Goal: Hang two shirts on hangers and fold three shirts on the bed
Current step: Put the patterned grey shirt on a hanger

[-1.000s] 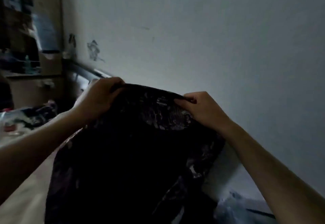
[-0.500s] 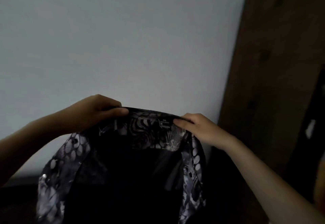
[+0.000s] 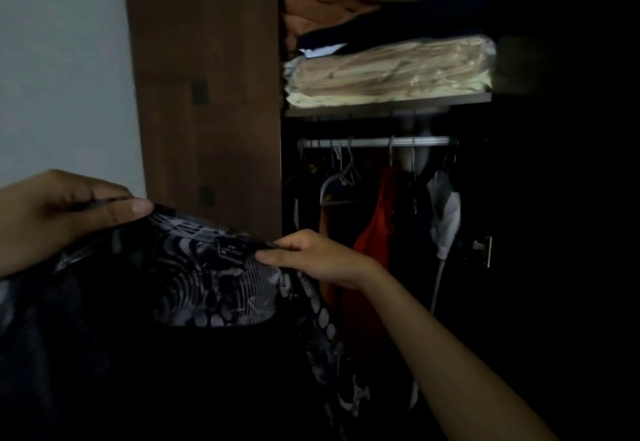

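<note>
The shirt (image 3: 194, 288) hangs in the foreground at lower left, held up between the left hand (image 3: 65, 212) at its left collar edge and the right hand (image 3: 311, 260) at its right. Behind them stands the wardrobe's side panel (image 3: 207, 87), with the wall (image 3: 62, 66) to its left. Right of the panel, folded bedding (image 3: 388, 73) lies on a shelf (image 3: 388, 102); below it, hangers (image 3: 341, 177) and clothes (image 3: 375, 232) hang from a rail (image 3: 377, 142).

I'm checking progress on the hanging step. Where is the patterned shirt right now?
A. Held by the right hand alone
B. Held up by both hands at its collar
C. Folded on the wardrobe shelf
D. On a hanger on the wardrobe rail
B: the left hand and right hand each pinch the collar of the patterned shirt, which is on no hanger.
</note>
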The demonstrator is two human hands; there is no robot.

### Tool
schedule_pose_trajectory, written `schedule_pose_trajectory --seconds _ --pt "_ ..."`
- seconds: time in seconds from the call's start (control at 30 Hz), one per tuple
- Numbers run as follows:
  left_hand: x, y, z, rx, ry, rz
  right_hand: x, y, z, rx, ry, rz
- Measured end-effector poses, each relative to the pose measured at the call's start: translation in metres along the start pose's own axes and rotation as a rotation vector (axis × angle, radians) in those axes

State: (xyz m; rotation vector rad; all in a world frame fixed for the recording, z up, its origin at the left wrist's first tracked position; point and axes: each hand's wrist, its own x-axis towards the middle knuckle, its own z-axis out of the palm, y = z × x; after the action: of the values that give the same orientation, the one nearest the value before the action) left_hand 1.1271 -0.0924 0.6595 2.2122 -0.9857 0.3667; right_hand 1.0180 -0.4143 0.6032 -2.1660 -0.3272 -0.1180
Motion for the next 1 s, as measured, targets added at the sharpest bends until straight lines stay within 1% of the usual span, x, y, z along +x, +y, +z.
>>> schedule_pose_trajectory --seconds 0.03,0.1,0.13,0.17,0.2,0.27,0.33,0.43,0.5,0.53,0.57,0.63,0.7,0.77,0.87,1.0 --pt "0.01 -0.006 0.001 -0.039 -0.036 -0.008 -0.001 0.009 -0.009 0.002 -0.015 0.03" --pt "0.019 0.018 0.015 0.001 -0.014 0.028 0.005 0.028 -0.028 -0.005 -0.021 0.095" --pt "0.027 0.031 0.026 -0.015 -0.014 0.06 0.01 0.035 -0.039 0.034 -0.023 0.129" --pt "0.034 0.046 0.038 -0.04 -0.055 0.071 0.016 0.039 -0.049 0.104 0.003 0.153" --pt "0.042 0.055 0.048 -0.032 -0.079 0.076 0.029 0.047 -0.06 0.155 0.087 0.171" --pt "0.055 0.062 0.06 -0.037 -0.132 0.098 0.059 0.062 -0.091 0.205 0.314 0.229" --pt "0.072 0.052 0.071 -0.059 -0.172 0.056 0.098 0.08 -0.127 0.266 0.484 0.284" --pt "0.085 0.051 0.079 -0.057 -0.173 0.075 0.151 0.103 -0.171 0.278 0.609 0.35" --pt "0.093 0.047 0.085 -0.043 -0.202 0.057 0.183 0.121 -0.185 0.269 0.597 0.421" --pt "0.096 0.041 0.087 -0.029 -0.214 0.052 0.199 0.13 -0.186 0.282 0.608 0.427" --pt "0.099 0.036 0.091 -0.031 -0.217 0.048 0.213 0.139 -0.188 0.287 0.659 0.406" --pt "0.103 0.027 0.095 -0.013 -0.208 0.046 0.236 0.15 -0.19 0.238 0.816 0.348" --pt "0.105 0.016 0.098 0.014 -0.207 0.032 0.246 0.155 -0.191 0.244 0.895 0.314" --pt "0.107 0.006 0.098 0.042 -0.226 0.01 0.244 0.158 -0.191 0.299 0.906 0.272" --pt "0.108 -0.004 0.097 0.072 -0.228 -0.02 0.223 0.164 -0.183 0.443 0.87 0.188" --pt "0.109 -0.004 0.092 0.087 -0.17 -0.033 0.182 0.163 -0.146 0.63 0.881 0.004"
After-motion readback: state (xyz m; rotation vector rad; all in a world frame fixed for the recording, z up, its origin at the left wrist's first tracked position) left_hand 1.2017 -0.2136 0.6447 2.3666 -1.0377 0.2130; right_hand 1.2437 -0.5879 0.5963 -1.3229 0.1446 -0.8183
